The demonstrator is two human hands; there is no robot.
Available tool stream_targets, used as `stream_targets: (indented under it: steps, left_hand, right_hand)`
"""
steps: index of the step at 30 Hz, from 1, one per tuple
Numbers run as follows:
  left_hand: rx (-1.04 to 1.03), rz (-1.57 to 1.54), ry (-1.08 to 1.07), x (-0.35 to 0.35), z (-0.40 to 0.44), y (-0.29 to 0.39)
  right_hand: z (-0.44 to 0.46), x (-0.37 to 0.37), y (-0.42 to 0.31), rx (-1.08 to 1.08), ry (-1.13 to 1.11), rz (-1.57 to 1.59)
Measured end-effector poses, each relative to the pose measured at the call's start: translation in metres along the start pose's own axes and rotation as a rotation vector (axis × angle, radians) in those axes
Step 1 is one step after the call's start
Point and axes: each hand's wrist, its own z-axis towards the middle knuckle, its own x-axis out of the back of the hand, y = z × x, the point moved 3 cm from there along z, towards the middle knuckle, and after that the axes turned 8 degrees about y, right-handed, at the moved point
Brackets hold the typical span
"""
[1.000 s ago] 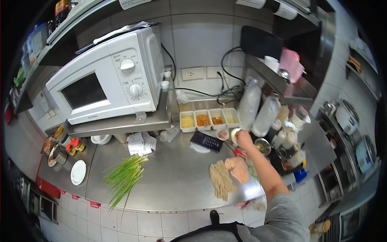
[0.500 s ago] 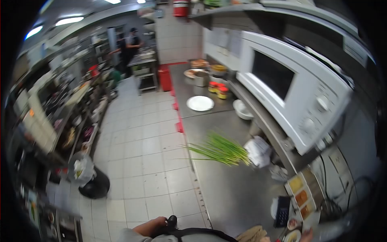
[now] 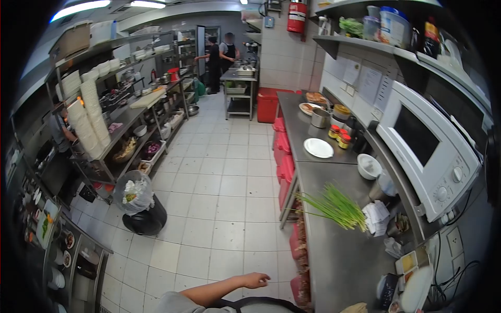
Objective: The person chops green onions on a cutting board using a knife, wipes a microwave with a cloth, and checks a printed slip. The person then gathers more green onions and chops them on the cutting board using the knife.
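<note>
My left hand (image 3: 257,280) is low in the middle of the view, over the tiled floor and left of the steel counter (image 3: 334,261). Its fingers are loosely spread and it holds nothing. My right hand does not show. At the lower right a white rounded object (image 3: 416,290) stands tilted beside the small sauce containers (image 3: 406,262) and a dark keypad device (image 3: 387,291); what supports it is hidden. Green stalks (image 3: 336,207) lie on the counter against white paper slips (image 3: 377,218). Part of a beige cloth (image 3: 355,309) shows at the bottom edge.
A white microwave (image 3: 425,138) stands over the counter's right side. Farther back are a white plate (image 3: 318,148), a white bowl (image 3: 369,166) and jars (image 3: 339,136). A lined bin (image 3: 143,214) stands on the floor. Two people (image 3: 222,57) are at the far end; another stands left.
The view has swung left, from the counter to the aisle. My left hand has come into view and moved out over the floor. My right hand has left the view, and the white rounded object now shows.
</note>
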Motion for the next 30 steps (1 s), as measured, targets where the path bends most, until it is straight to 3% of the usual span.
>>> stream_targets:
  steps: [4,6,7,9,10,11,14,15,17,20,23,26,29,30]
  left_hand:
    - [-0.093,-0.304,0.036,0.06,-0.082,0.021]
    - [-0.09,-0.513,0.087,0.104,-0.136,0.023]
    - [-0.076,-0.628,0.124,0.127,-0.17,0.027]
    - [-0.108,-0.895,0.219,0.158,-0.23,0.022]
    - [-0.156,-1.046,0.28,0.167,-0.258,0.015]
    - [-0.209,-1.194,0.344,0.173,-0.282,0.007]
    - [-0.081,-1.207,0.808,0.185,-0.341,-0.028]
    - [0.081,-1.144,1.029,0.191,-0.364,-0.025]
    - [0.007,-1.213,1.146,0.193,-0.386,-0.07]
    - [-0.007,-1.239,1.302,0.194,-0.414,-0.124]
    - [0.038,-1.185,1.346,0.205,-0.455,-0.161]
    - [0.109,-1.083,1.307,0.223,-0.505,-0.175]
    - [0.171,-0.989,1.486,0.236,-0.552,-0.176]
    - [0.226,-0.957,1.562,0.234,-0.569,-0.186]
  right_hand:
    - [-0.039,-0.107,-0.068,0.226,-0.41,0.337]
    - [-0.08,-0.173,-0.14,0.379,-0.701,0.473]
    - [-0.107,-0.205,-0.197,0.376,-0.768,0.704]
    - [-0.174,-0.256,-0.267,0.322,-0.952,0.671]
    - [-0.207,-0.279,-0.298,0.577,-0.998,0.657]
    - [-0.243,-0.297,-0.324,0.673,-1.077,0.651]
    - [-0.348,-0.335,-0.376,0.851,-1.326,0.682]
    - [-0.374,-0.338,-0.391,0.923,-1.382,0.737]
    - [-0.414,-0.345,-0.419,1.065,-1.492,0.848]
    - [-0.433,-0.374,-0.453,0.759,-1.943,0.701]
    - [-0.447,-0.435,-0.489,0.849,-1.72,0.756]
    - [-0.512,-0.476,-0.534,0.464,-2.077,0.786]
    - [-0.6,-0.495,-0.555,-0.212,-2.807,0.457]
    - [-0.628,-0.494,-0.567,-0.204,-2.928,0.399]
